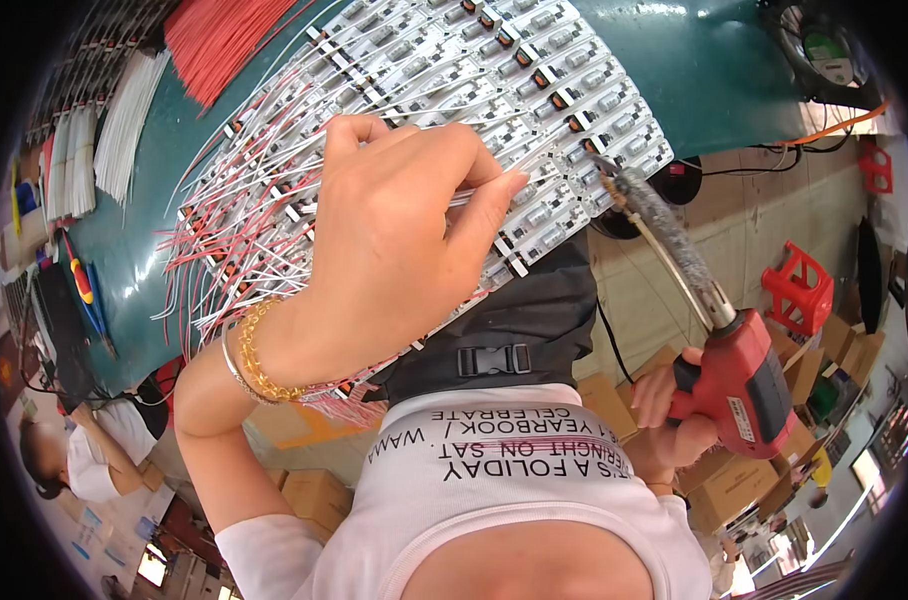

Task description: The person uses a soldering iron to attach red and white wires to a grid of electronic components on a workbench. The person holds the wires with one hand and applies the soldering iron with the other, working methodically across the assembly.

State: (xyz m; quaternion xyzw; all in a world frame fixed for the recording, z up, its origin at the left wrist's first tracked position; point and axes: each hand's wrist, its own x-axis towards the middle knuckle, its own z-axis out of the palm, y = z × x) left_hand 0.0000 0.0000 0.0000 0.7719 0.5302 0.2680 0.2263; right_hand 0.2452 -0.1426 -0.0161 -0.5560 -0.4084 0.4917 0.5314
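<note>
A large panel of small white circuit boards point(614, 95) lies before me, with rows of components on it. Many thin white and red wires point(224, 235) fan out from its left part. My left hand point(394, 220) is over the middle of the panel, fingers closed in a pinch on white wires point(461, 200); how many is hidden. My right hand point(664, 410) grips the handle of a red and black soldering gun point(749, 385). The gun's long metal barrel slants up and left, and its tip reaches the panel's right edge.
The green table point(689, 80) carries a bundle of red wires point(219, 40), white wire bundles point(129, 125) and tools with coloured handles point(84, 285) at left. A black fan-like round object point(824, 50) stands far right. A red stool point(799, 288) and cardboard boxes point(724, 490) stand right; another person point(104, 450) sits left.
</note>
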